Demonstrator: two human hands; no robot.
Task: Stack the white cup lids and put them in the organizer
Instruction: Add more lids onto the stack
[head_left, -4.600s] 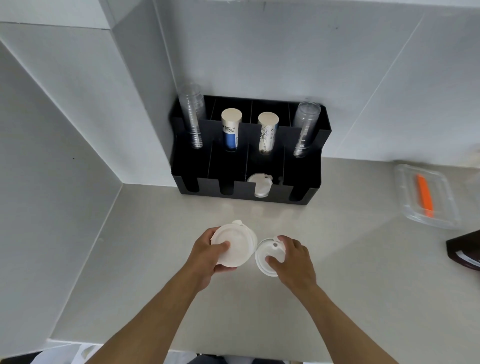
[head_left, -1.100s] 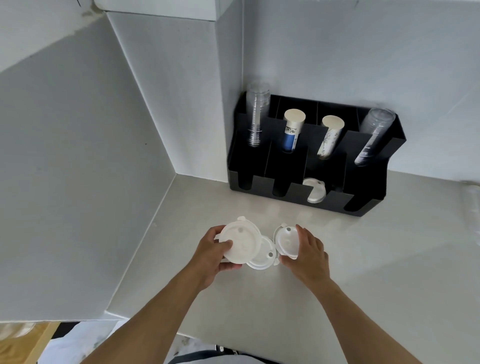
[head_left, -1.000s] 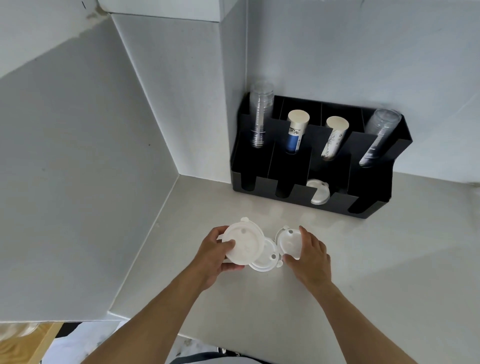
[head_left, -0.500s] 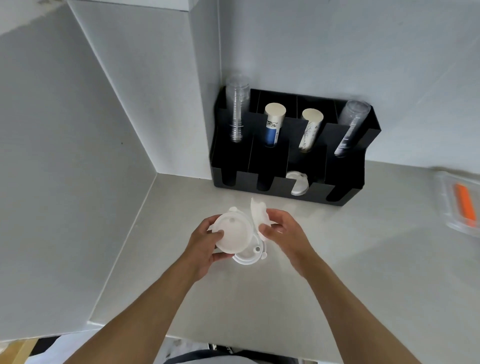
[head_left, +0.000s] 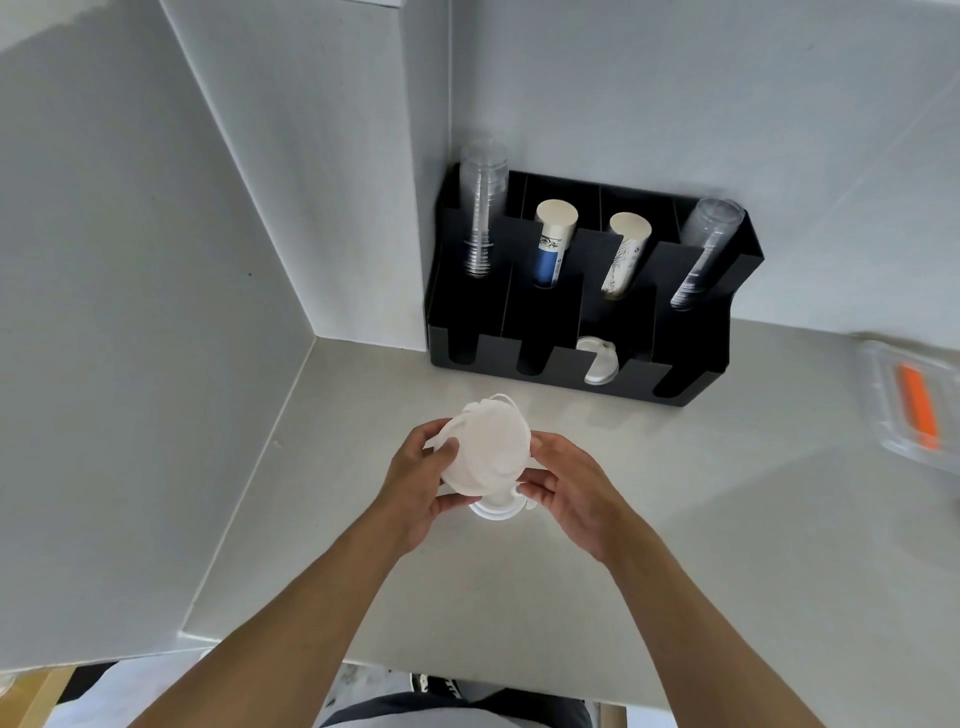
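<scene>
A stack of white cup lids (head_left: 488, 451) is held above the counter between both hands. My left hand (head_left: 415, 483) grips its left edge and my right hand (head_left: 569, 486) grips its right edge. Under the stack another white lid (head_left: 496, 512) lies on the counter, mostly hidden. The black organizer (head_left: 691, 387) stands against the back wall. One white lid (head_left: 598, 364) leans in its third front slot.
The organizer's rear slots hold two clear cup stacks (head_left: 482, 213) and two paper cup sleeves (head_left: 551, 244). A clear container with an orange item (head_left: 917, 397) lies at the right. White walls close the left side and the back. The counter's front edge is near my body.
My right hand lifted a lid off the counter and brought it onto the lids in my left hand. Both hands now hold the stack. The view shifted right.
</scene>
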